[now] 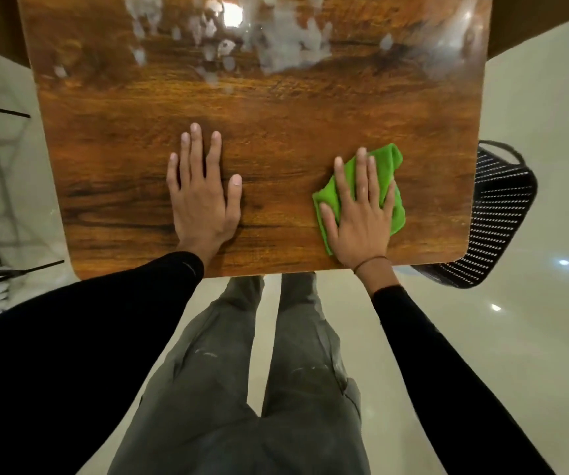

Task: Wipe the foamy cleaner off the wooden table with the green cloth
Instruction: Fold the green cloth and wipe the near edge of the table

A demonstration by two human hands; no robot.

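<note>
my right hand (358,214) flat, fingers straight and slightly spread, pressing the crumpled fuzzy green cloth (387,173) at lower right of the glossy wood-grain table (276,114), left hand (202,193) splayed bare at center, white patchy foam (286,39) smeared along top

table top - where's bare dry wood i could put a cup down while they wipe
Bare wood lies between the left hand and the green cloth under the right hand, and in the band ahead of both hands, short of the foamy cleaner. The wooden table also looks free left of the left hand. The far end is foam-covered.
</note>
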